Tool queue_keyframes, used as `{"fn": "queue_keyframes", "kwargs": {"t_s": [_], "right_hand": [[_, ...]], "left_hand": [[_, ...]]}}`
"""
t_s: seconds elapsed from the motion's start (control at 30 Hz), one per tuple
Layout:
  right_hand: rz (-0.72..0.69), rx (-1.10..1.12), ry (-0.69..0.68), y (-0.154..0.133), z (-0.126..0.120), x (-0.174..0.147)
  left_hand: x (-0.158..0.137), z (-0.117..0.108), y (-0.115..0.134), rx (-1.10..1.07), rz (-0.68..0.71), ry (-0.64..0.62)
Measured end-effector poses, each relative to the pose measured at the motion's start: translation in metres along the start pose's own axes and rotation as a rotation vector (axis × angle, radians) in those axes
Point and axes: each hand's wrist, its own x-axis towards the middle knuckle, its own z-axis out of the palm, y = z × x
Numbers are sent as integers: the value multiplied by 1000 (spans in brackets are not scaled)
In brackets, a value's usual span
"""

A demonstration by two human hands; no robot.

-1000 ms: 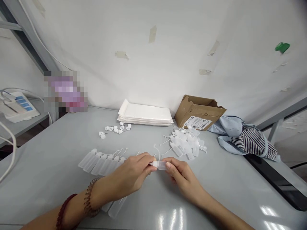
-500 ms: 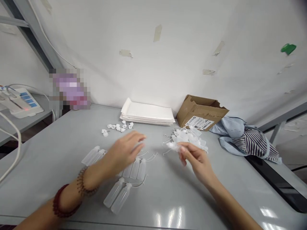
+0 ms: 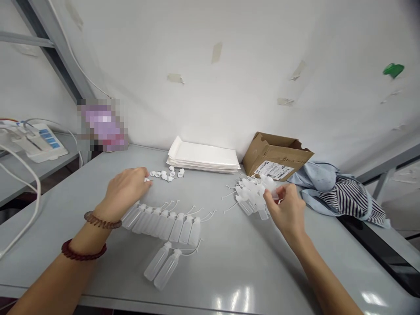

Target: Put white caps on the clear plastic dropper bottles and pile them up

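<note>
While your left hand (image 3: 126,192) is well left of the cardboard box (image 3: 278,159), fingers curled in at a white cap (image 3: 147,179), can't tell if it's gripped, your right hand (image 3: 290,212) is on the box's near side, half-curled, thumb and fingers parted at a translucent squeeze bottle (image 3: 270,186), hold unclear. Bottle pile (image 3: 249,194) lies just in front of the box, loose white caps (image 3: 164,175) left of it; the bottle row (image 3: 177,227) sits left and nearer you, two more bottles (image 3: 166,271) nearer still.
</note>
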Motion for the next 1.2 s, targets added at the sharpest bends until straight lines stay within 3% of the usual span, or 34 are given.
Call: {"fn": "queue_keyframes", "kwargs": {"t_s": [0.33,0.53,0.6,0.7,0.77,0.87,0.93,1.0,1.2], "right_hand": [[-25,-115,-168,4,2,3],[-121,-20,-21,2,-2,-1],[-192,44,18,-8,0,-11],[-375,154,-31,-32,2,-37],[-649,279,-132,-52,2,-58],[-835,319,-336,-81,1,-86],[-841,330,-511,-96,3,-101],[-823,286,-590,-108,6,-110],[-846,160,-451,-129,15,-126]], "left_hand": [[6,7,-2,59,58,-42],[4,8,0,85,68,-44],[3,8,3,79,55,-27],[1,6,9,45,19,17],[-1,3,14,3,2,53],[-4,1,20,-64,-6,108],[-6,0,23,-104,-8,133],[-7,-1,24,-140,-11,152],[-10,-2,26,-218,-9,174]]}}
